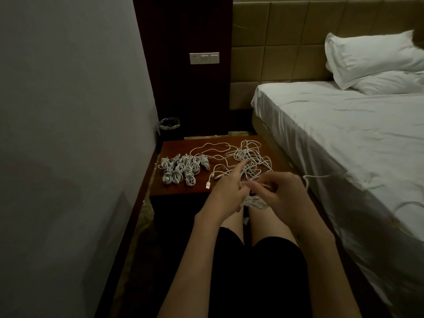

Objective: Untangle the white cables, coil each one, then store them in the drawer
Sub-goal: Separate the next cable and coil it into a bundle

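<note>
A tangle of white cables (250, 160) lies on the right half of a dark wooden nightstand (174, 145). Several coiled white cables (181, 168) sit in a group on its left half. A loose USB plug (208, 185) lies near the front edge. My left hand (226, 191) and right hand (282, 193) are together just in front of the nightstand, above my knees. Between them they hold a small coil of white cable (254, 201). My right hand pinches the strand, which trails off to the right toward the bed. My left index finger points out over the tangle.
A bed with a white sheet (344, 138) and pillows (371, 58) stands close on the right. A grey wall (68, 111) is on the left. A small black bin (170, 128) stands behind the nightstand, below a wall switch panel (204, 58). No drawer shows.
</note>
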Demonstrator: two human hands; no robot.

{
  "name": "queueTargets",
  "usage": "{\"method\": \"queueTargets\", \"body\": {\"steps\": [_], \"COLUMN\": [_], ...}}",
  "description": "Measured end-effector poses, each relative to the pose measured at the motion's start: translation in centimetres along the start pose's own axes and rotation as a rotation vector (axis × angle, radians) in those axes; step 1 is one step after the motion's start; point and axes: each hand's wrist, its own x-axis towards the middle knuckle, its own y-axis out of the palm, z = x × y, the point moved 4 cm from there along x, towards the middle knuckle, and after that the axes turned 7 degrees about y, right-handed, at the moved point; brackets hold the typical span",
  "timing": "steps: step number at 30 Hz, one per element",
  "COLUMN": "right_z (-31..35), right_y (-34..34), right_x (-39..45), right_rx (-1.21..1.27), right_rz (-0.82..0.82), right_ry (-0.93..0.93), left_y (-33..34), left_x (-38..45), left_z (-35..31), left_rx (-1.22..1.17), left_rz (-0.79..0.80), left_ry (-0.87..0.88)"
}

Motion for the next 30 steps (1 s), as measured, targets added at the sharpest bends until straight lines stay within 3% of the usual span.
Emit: {"method": "queueTargets", "body": {"steps": [2,6,8,13,18,21,24,26,30], "right_z": [-0.9,-3.1,-3.6,-1.6,2.3,4.3,4.5,3.9,2.1], "right_y": [-0.8,0.1,1.4,4.3,3.8,0.6,-3.0,-4.3,-3.3], "right_x": [0.1,-0.4,-0.5,1.0,2.5,4.5,7.4,8.9,9.0], "right_rx": [0.064,0.623,0.725,0.370,-0.053,-0.132,-0.224,-0.212,0.232], "right_rz": [-0.029,0.110,0.111,0.097,0.264,0.234,0.199,0.266,0.510], "right_ry": [0.028,0.267,0.353,0.288,0.037,-0.107,-0.139,-0.138,-0.025], "left_y": [0.2,0.0,-0.2,-3.1,-5.4,-5.7,-5.8,-5.6,-5.9], "left_x": [-0.3,-0.6,-0.3,2.5,4.9,5.4,5.1,4.9,4.9], "left_z": [-1.0,-3.2,-3.5,-0.7,-1.1,-2.2,-2.7,-3.0,-3.7], "left_rx": [-0.038,-0.333,-0.341,-0.033,0.395,0.495,0.344,0.144,-0.233], "left_rz": [0.036,-0.025,-0.105,-0.433,-0.367,-0.267,-0.190,-0.173,-0.217], "left_ry": [0.055,0.146,0.143,0.055,0.101,0.164,0.247,0.298,0.301]}}
